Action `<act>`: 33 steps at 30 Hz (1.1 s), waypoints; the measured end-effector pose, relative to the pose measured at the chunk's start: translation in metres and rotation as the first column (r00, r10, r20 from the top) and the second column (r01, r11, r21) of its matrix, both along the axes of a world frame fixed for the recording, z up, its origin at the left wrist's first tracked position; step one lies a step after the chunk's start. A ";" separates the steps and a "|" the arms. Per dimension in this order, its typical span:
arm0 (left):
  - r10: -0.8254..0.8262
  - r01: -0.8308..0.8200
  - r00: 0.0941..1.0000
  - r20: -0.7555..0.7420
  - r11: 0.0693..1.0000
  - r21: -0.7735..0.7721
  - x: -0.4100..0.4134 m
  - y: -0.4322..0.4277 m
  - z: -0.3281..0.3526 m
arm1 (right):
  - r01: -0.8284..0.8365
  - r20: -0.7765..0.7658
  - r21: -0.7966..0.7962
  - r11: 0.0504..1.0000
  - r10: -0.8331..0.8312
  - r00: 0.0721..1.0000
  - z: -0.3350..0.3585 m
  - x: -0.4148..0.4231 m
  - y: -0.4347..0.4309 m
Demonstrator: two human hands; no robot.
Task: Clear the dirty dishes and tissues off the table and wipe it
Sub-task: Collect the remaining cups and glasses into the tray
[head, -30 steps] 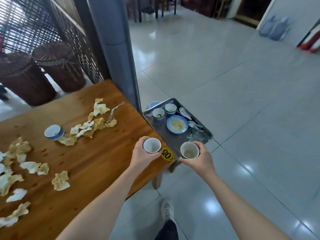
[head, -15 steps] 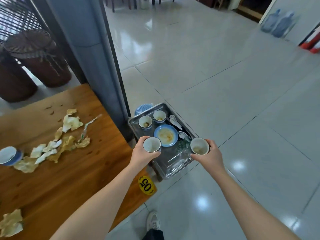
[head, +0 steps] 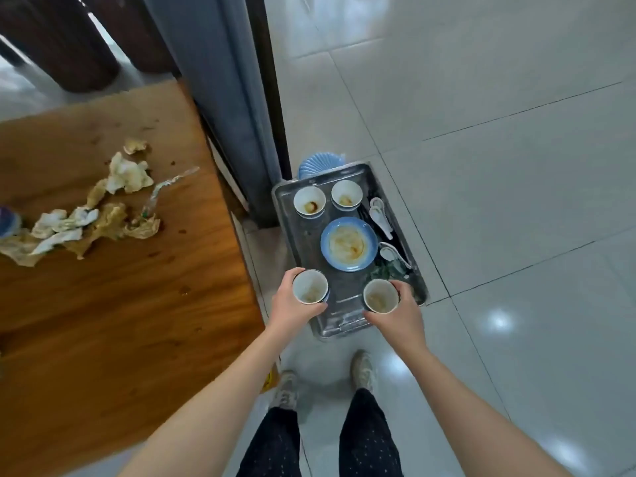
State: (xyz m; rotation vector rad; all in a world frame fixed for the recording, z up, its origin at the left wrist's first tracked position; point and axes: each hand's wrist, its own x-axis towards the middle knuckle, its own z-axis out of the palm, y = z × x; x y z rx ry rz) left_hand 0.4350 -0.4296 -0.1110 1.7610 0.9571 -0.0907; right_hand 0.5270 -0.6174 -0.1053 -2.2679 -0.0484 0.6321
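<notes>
**Position.** The person stands on the pale tiled floor (head: 481, 166), both shoes just short of the tray.

**Hands.** The left hand (head: 292, 306) has its fingers curled round a small white stained cup with a blue outer wall (head: 309, 287). The right hand (head: 401, 313) grips a second small white stained cup (head: 380, 297) in the same manner. Both cups are upright and carry brownish residue. Both are over the near end of the rectangular stainless-steel tray (head: 347, 320). Whether either base touches the metal cannot be told.

**Step in hand (judged).** Both cups are being set down on the tray.
- Lower each cup straight and level so the dregs stay inside.
- Keep the two cups apart and short of the round blue-rimmed plate (head: 348, 243) at the tray's middle.
- The right cup sits close to the tray's right rim, so bring it slightly inward.
- Release only once each base is seated.
- What bears the tray is hidden, so load the near end gently.

**Further along the tray.** White ceramic spoons (head: 380, 216) lie along the right side. Two small white bowls (head: 309, 202) stand side by side at the far end.

**Outstanding.** On the wooden bench (head: 120, 304) to the left, crumpled soiled tissues (head: 103, 208) lie scattered. By my judgement they are yet to be cleared, and wiping is not yet done.
</notes>
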 end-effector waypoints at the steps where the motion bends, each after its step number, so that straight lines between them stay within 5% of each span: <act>1: 0.016 -0.016 1.000 -0.015 1.000 -0.006 0.002 -0.006 -0.006 | -0.035 0.006 -0.007 0.999 0.035 0.999 -0.006 0.005 -0.002; 13: 0.137 -0.145 0.974 -0.182 0.989 -0.028 0.025 -0.046 -0.114 | -0.395 -0.113 -0.101 0.913 0.383 0.917 -0.116 0.039 -0.003; 23: -0.010 0.056 0.964 -0.265 0.984 0.169 0.034 -0.042 -0.194 | -0.456 -0.096 -0.190 0.869 0.446 0.890 -0.194 0.053 0.022; 33: -0.026 0.079 0.961 -0.276 0.980 0.180 0.039 -0.044 -0.212 | -0.395 -0.069 -0.213 0.894 0.389 0.919 -0.212 0.052 0.032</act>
